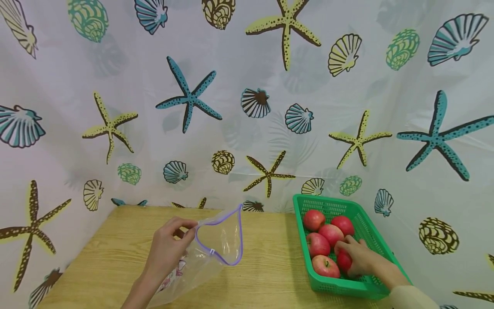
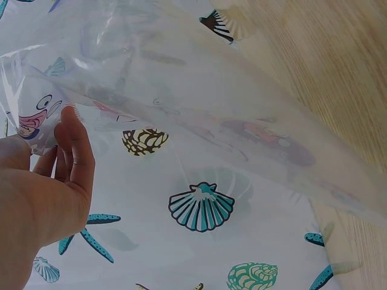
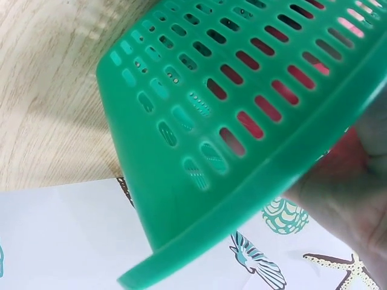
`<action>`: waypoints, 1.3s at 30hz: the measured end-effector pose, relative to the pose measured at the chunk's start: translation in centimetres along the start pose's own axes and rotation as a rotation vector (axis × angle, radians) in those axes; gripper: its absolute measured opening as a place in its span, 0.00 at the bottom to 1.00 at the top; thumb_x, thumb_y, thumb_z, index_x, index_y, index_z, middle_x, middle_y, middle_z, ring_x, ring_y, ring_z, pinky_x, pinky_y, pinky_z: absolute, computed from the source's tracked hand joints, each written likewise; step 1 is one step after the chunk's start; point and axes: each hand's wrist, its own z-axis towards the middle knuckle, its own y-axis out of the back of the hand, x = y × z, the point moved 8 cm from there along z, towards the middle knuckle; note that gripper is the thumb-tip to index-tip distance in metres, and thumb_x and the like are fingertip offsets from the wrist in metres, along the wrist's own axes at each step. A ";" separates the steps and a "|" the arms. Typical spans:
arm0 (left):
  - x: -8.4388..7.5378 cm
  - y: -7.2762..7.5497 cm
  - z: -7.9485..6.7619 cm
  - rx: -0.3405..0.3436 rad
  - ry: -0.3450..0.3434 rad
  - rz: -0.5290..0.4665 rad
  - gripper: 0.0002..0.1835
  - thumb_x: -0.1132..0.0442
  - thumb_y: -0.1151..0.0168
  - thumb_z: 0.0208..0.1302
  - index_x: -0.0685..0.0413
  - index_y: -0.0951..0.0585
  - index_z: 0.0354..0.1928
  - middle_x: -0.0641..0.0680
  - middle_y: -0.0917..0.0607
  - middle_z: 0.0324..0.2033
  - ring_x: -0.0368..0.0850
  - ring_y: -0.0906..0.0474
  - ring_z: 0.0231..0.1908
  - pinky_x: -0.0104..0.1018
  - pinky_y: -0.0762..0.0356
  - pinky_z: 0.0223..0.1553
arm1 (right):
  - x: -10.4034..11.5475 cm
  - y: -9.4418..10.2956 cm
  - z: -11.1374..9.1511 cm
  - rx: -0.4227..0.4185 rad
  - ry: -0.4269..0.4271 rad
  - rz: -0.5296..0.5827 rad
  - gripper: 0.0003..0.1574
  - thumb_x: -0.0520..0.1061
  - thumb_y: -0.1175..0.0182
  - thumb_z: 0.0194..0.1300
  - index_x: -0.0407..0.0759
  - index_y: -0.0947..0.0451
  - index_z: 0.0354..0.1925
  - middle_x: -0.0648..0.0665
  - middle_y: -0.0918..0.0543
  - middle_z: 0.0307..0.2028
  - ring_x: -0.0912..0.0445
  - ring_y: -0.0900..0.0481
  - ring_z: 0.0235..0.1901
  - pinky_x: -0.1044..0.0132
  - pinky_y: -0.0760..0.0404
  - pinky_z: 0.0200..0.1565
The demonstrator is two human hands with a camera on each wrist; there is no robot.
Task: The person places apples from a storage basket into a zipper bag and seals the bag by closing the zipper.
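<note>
My left hand (image 1: 171, 240) pinches the rim of a clear plastic zip bag (image 1: 208, 268) with a purple edge and a white slider. The bag's mouth gapes toward the right. In the left wrist view the thumb and fingers of the left hand (image 2: 63, 175) hold the printed film (image 2: 254, 130). On the right, my right hand (image 1: 359, 257) reaches into a green basket (image 1: 314, 281) and grips a red apple (image 1: 343, 261), partly covered by the fingers. Several other red apples (image 1: 326, 266) lie beside it. The right wrist view shows mostly the basket's slotted wall (image 3: 181, 151), with part of the right hand (image 3: 351, 193) behind its rim.
A light wooden table (image 1: 266, 257) carries the bag and the basket. Behind it and at both sides hangs a white sheet (image 1: 231, 141) printed with starfish and shells. The basket stands near the table's right side.
</note>
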 end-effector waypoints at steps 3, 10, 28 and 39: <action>0.1 0.0 0.0 0.003 0.005 -0.007 0.06 0.62 0.34 0.58 0.45 0.16 0.38 0.45 0.18 0.34 0.41 0.23 0.28 0.32 0.23 0.18 | 0.1 0.3 0.0 -0.008 0.001 -0.008 0.33 0.32 0.32 0.31 0.56 0.31 0.37 0.47 0.35 0.39 0.44 0.40 0.34 0.66 0.34 0.22; 0.1 -0.1 0.0 0.005 0.018 -0.010 0.06 0.62 0.34 0.59 0.45 0.16 0.38 0.45 0.19 0.34 0.41 0.24 0.28 0.32 0.23 0.18 | 0.2 0.9 0.1 -0.022 -0.002 -0.007 0.33 0.33 0.31 0.32 0.56 0.30 0.38 0.47 0.34 0.42 0.43 0.39 0.38 0.64 0.32 0.26; 0.1 -0.3 -0.2 0.001 0.012 0.014 0.07 0.63 0.34 0.58 0.44 0.16 0.38 0.44 0.19 0.34 0.42 0.24 0.29 0.30 0.22 0.22 | 3.0 3.3 0.2 -0.101 0.053 -0.056 0.33 0.35 0.31 0.32 0.57 0.29 0.40 0.46 0.32 0.43 0.43 0.38 0.40 0.65 0.29 0.26; -0.4 -0.5 -0.4 -0.002 -0.009 0.011 0.07 0.65 0.34 0.58 0.46 0.16 0.38 0.44 0.19 0.33 0.41 0.23 0.28 0.30 0.22 0.22 | 4.5 4.6 0.0 -0.137 0.093 -0.047 0.34 0.35 0.32 0.34 0.57 0.28 0.42 0.46 0.32 0.49 0.42 0.38 0.43 0.63 0.25 0.28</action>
